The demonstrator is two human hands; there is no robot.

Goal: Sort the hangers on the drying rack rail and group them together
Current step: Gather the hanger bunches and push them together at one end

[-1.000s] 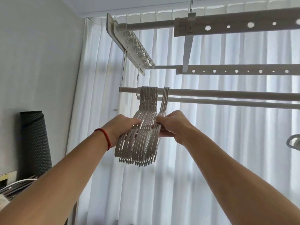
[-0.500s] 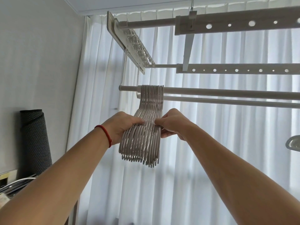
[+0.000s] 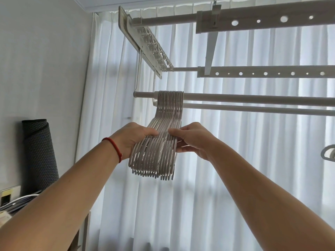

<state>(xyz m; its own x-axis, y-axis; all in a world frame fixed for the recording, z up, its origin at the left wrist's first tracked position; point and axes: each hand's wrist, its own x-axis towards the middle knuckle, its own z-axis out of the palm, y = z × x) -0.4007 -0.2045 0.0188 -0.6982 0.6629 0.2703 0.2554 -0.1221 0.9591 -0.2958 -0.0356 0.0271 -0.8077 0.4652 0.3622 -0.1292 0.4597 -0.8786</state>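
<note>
— At the centre of the frame, what are the hands doing?

— Both arms reach up and forward from the lower corners. The left hand (image 3: 135, 137), with a red cord (image 3: 114, 148) on its wrist, is closed over the left side of the bundle of hangers (image 3: 159, 145), thumb on top and fingers wrapped under. The right hand (image 3: 194, 138) pinches the bundle's right side, thumb laid across the front and fingers curled behind.

— And where do the hangers sit?

— Their hooks are packed tight together over the lower rail (image 3: 253, 98), close to its left end, just right of the thin bracket that drops from the drying rack frame (image 3: 145, 42) in the upper middle. The bodies hang down and fan slightly toward the lower left, with their dark tips in a row at the bottom.

— How much room is around them?

— Right of the hooks the rail runs bare to the frame's right edge, with a second rail (image 3: 253, 108) just behind and below it. Left of the hooks only a short stub of rail shows before its end cap. One more hanger end (image 3: 328, 153) peeks in at the right edge, well apart. White curtains (image 3: 253, 160) fill the background, and a dark rolled mat (image 3: 39, 156) stands against the wall at the left.
</note>
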